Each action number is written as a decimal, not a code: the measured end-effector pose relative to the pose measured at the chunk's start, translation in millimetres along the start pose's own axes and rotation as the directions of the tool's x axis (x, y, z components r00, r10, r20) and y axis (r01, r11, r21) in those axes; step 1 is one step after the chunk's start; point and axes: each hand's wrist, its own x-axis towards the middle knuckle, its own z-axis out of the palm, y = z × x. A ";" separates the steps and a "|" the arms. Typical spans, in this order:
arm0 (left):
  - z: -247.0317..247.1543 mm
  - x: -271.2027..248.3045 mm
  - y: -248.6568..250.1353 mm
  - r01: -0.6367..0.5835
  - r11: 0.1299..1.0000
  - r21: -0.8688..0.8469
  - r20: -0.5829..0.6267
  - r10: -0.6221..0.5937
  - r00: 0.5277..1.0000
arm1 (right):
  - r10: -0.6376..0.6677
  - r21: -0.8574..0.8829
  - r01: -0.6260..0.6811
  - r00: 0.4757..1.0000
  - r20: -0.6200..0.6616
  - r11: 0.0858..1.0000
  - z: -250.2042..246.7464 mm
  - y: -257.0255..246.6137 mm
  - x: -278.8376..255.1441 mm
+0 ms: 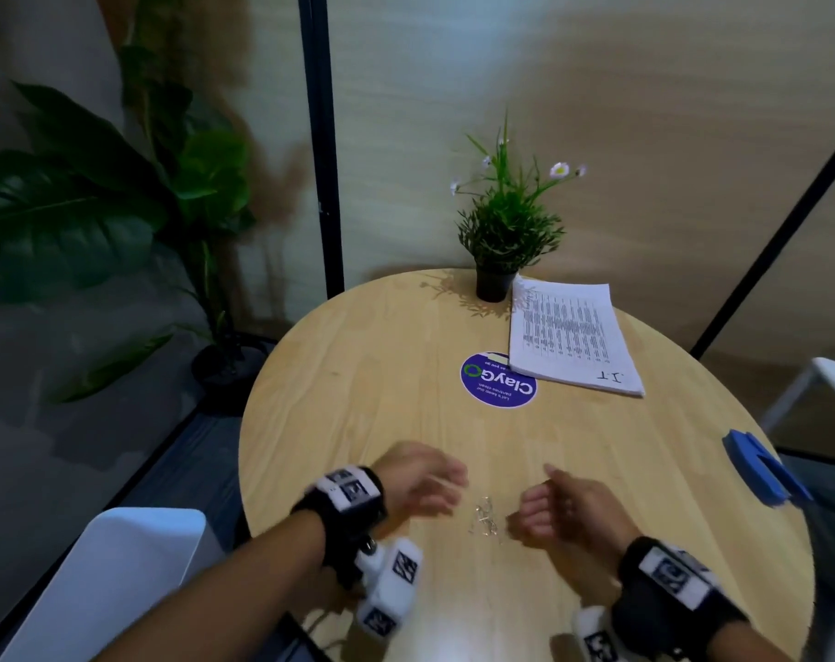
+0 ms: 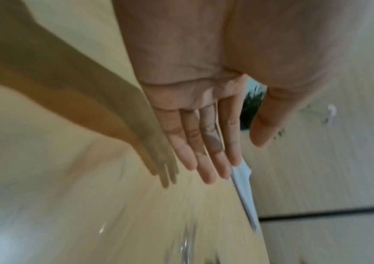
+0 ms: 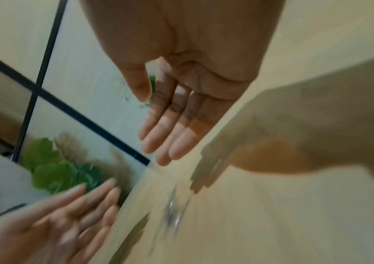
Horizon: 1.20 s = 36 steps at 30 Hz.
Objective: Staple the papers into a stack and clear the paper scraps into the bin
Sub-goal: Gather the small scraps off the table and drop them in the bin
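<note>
A stack of printed papers lies at the back right of the round wooden table. Its edge shows as a white strip in the left wrist view. A blue stapler sits at the table's right edge. A small pile of pale, shiny bits lies near the front edge, blurred in the right wrist view. My left hand hovers just left of the pile, fingers straight and empty. My right hand stands just right of it, also empty with straight fingers. No bin is in view.
A small potted plant stands at the back of the table next to the papers. A round blue sticker is on the tabletop. White chairs stand at the lower left and far right. A big leafy plant stands on the floor at left.
</note>
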 end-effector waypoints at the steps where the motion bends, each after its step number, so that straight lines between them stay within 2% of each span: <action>1: -14.9 4.3 11.5 -0.044 0.998 -0.044 -0.064 0.041 0.997 | -0.048 0.015 0.049 0.997 -0.056 0.999 -13.1 -9.4 0.0; 2: -30.2 10.5 22.8 -0.100 0.994 -0.042 -0.143 0.093 0.985 | -0.125 -0.057 0.118 0.984 -0.127 0.991 -29.9 -18.2 1.4; 3: -45.0 15.2 34.7 -0.133 0.989 0.071 -0.219 0.146 0.965 | -0.218 -0.237 0.168 0.955 -0.201 0.957 -48.0 -26.1 3.7; 4: -61.4 22.2 42.8 -0.120 0.954 0.276 -0.269 0.196 0.943 | -0.314 -0.481 0.165 0.916 -0.248 0.861 -66.7 -30.4 6.8; 5: -76.4 26.4 46.4 -0.037 0.840 0.542 -0.279 0.221 0.934 | -0.374 -0.689 0.108 0.893 -0.250 0.717 -82.6 -33.9 9.7; 6: -88.9 29.6 44.9 0.077 0.628 0.774 -0.262 0.208 0.942 | -0.381 -0.815 0.022 0.891 -0.247 0.579 -97.5 -35.1 14.7; 7: -99.3 30.7 39.7 0.176 0.392 0.903 -0.254 0.159 0.954 | -0.354 -0.885 -0.053 0.904 -0.239 0.462 -108.3 -34.2 19.5; 8: -107.8 32.6 31.2 0.232 0.199 0.952 -0.256 0.105 0.961 | -0.306 -0.929 -0.109 0.925 -0.225 0.354 -117.0 -31.3 25.6; 9: -111.5 31.0 22.8 0.255 0.079 0.964 -0.260 0.051 0.964 | -0.264 -0.952 -0.139 0.940 -0.213 0.274 -120.6 -27.9 30.6; 10: -112.3 30.4 13.6 0.256 0.025 0.966 -0.256 0.010 0.967 | -0.228 -0.957 -0.167 0.948 -0.222 0.239 -123.8 -22.8 37.8; 11: -110.6 30.3 5.4 0.242 0.013 0.970 -0.242 -0.010 0.970 | -0.199 -0.958 -0.188 0.952 -0.232 0.216 -124.6 -17.7 43.9; 13: -98.1 30.4 -3.9 0.193 0.043 0.980 -0.194 0.015 0.981 | -0.166 -0.952 -0.234 0.949 -0.267 0.195 -120.2 -5.7 57.7; 16: -71.3 37.4 -8.6 0.069 0.054 0.996 -0.072 0.048 0.996 | -0.187 -0.966 -0.173 0.960 -0.208 0.190 -93.0 -2.9 66.1; 21: -21.8 44.4 -15.4 -0.140 -0.014 0.990 0.140 0.018 0.990 | -0.133 -0.990 0.090 0.988 0.075 0.108 -37.8 2.3 50.3; 25: 10.1 29.1 -29.3 -0.288 -0.108 0.951 0.286 -0.042 0.957 | -0.032 -0.947 0.305 0.952 0.303 0.101 -7.2 20.4 15.6; 28: 22.9 15.7 -34.3 -0.363 -0.138 0.921 0.349 -0.117 0.930 | 0.068 -0.911 0.378 0.917 0.393 0.165 -4.4 20.3 -2.7; 30: 22.8 12.6 -29.6 -0.366 -0.110 0.924 0.353 -0.118 0.928 | 0.032 -0.886 0.362 0.922 0.387 0.289 -14.4 4.8 -2.1; 32: 18.2 18.8 -18.4 -0.325 -0.074 0.943 0.319 -0.080 0.944 | -0.123 -0.870 0.305 0.952 0.280 0.388 -30.7 -15.5 8.9; 34: 11.6 32.2 -2.5 -0.239 -0.042 0.970 0.237 -0.034 0.971 | -0.226 -0.887 0.229 0.963 0.147 0.401 -48.1 -35.2 25.5; 36: 5.3 51.0 15.4 -0.155 -0.008 0.988 0.155 0.017 0.988 | -0.217 -0.933 0.125 0.975 0.052 0.338 -62.7 -46.9 45.0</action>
